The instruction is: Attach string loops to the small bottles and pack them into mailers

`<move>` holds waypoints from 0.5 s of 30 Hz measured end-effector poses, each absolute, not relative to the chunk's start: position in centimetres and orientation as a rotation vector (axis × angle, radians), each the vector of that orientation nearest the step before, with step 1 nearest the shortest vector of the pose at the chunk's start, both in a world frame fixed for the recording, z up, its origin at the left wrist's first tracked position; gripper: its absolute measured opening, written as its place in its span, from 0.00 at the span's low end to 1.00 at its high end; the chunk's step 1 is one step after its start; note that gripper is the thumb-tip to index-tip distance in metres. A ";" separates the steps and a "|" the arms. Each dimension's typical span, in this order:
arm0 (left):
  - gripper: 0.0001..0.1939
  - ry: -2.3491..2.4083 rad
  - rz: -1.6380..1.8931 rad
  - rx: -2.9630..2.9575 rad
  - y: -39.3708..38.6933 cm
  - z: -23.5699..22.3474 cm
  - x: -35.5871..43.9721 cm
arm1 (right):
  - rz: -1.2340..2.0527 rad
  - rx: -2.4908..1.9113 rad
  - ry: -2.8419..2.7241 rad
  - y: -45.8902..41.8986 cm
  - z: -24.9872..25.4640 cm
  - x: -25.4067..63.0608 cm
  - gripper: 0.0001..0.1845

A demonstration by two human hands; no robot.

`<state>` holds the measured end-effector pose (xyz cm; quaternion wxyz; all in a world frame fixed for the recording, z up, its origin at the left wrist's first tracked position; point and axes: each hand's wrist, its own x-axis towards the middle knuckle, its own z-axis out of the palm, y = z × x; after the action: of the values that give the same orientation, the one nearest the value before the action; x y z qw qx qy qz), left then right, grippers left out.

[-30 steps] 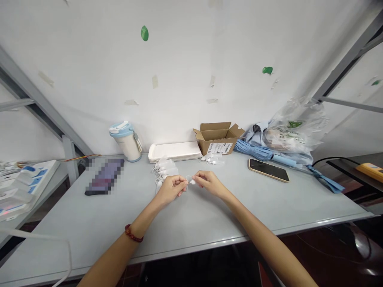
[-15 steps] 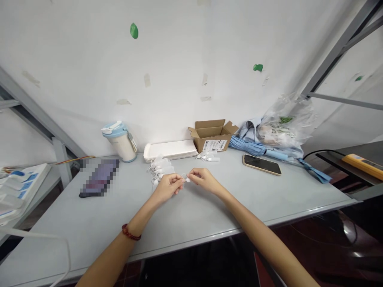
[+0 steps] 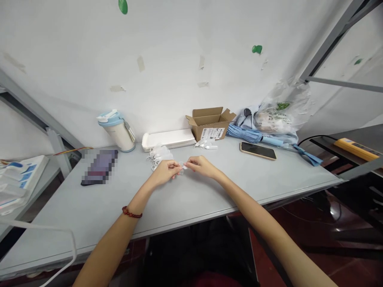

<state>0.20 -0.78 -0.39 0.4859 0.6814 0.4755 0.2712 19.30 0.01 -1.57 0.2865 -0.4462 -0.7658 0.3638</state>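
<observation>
My left hand (image 3: 165, 172) and my right hand (image 3: 202, 166) meet above the middle of the table, fingertips close together. Between them is a small clear-and-white plastic piece (image 3: 181, 168), pinched from both sides; its exact kind is too small to make out. Just behind my left hand lies a pile of whitish translucent plastic pieces (image 3: 160, 153) with thin white loops. A smaller group of similar slim white pieces (image 3: 207, 145) rests farther back, in front of the open cardboard box (image 3: 209, 123).
A long white tray (image 3: 169, 138) lies against the wall, with a cream-and-blue tumbler (image 3: 118, 131) to its left. A pixelated dark flat object (image 3: 100, 167) is at left. On the right are a phone (image 3: 258, 151), a folded blue umbrella (image 3: 245, 133) and a clear plastic bag (image 3: 281, 113).
The whole view has shifted, so things appear slightly higher in the picture. My hands still pinch the small plastic piece, with fingertips a little closer together.
</observation>
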 end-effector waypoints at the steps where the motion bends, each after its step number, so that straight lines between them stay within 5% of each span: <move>1: 0.11 1.161 0.666 1.661 -0.8 -0.4 0.2 | 0.973 -1.190 -2.049 0.0 -1.6 19.3 0.17; 15: 0.11 1.132 0.724 1.762 -0.5 0.3 -0.5 | 1.026 -1.119 -1.974 0.2 -1.5 19.5 0.20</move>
<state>-0.51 -0.55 0.28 0.4464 0.7116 0.4570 0.2922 19.50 0.24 -1.54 0.3198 -0.4256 -0.7511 0.3904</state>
